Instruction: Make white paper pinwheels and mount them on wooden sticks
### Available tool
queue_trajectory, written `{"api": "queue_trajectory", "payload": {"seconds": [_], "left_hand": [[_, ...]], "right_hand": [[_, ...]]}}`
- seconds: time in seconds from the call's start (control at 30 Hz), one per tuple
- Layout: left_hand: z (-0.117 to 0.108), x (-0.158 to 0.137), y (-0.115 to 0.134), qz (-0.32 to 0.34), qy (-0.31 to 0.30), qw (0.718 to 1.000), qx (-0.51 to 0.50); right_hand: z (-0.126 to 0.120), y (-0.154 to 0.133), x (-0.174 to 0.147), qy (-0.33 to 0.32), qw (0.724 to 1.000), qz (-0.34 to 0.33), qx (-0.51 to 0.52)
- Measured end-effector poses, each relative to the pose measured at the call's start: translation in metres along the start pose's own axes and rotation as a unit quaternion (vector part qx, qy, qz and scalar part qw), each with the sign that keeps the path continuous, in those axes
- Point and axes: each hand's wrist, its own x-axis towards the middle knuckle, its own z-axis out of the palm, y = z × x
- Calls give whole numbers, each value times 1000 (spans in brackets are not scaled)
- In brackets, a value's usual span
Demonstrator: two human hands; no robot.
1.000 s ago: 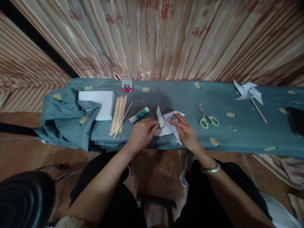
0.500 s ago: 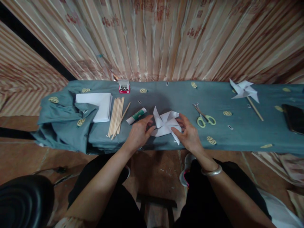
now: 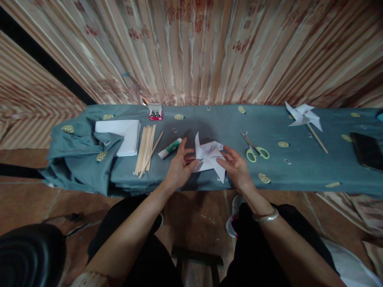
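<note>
A white paper pinwheel [image 3: 209, 153] with folded blades is between my two hands, near the front edge of the table. My left hand [image 3: 182, 164] grips its left side, thumb in front and index finger raised. On the other side, my right hand [image 3: 237, 165] pinches the right blades between thumb and fingers. Just beyond my left hand lies a green and white glue stick [image 3: 170, 148]. Scissors [image 3: 254, 149] with light green handles lie open to the right of my right hand.
Wooden sticks [image 3: 145, 149] and folded white paper [image 3: 130, 137] lie at left. Behind them stands a small red box [image 3: 155, 113] of metal pins. A pinwheel on a stick [image 3: 305, 115] and a dark phone [image 3: 366, 149] lie at right. A curtain [image 3: 191, 52] hangs behind the table.
My left index finger has lifted and the fingers of that hand have spread a little. The pinwheel has turned slightly between my hands. The view has shifted a little.
</note>
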Motion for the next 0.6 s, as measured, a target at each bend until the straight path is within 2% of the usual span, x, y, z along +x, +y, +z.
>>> {"api": "queue_trajectory", "payload": {"seconds": [0.2, 0.43, 0.5, 0.6], "left_hand": [[3, 6, -4, -38, 43, 996, -68], [6, 3, 7, -144, 8, 977, -155], [7, 4, 8, -144, 15, 975, -168], [7, 6, 3, -98, 30, 984, -147]], "right_hand": [[-2, -14, -5, -33, 998, 11, 44], [-4, -23, -9, -59, 995, 48, 58], [-3, -25, -11, -69, 995, 49, 59], [-1, -28, -14, -91, 994, 32, 48]]}}
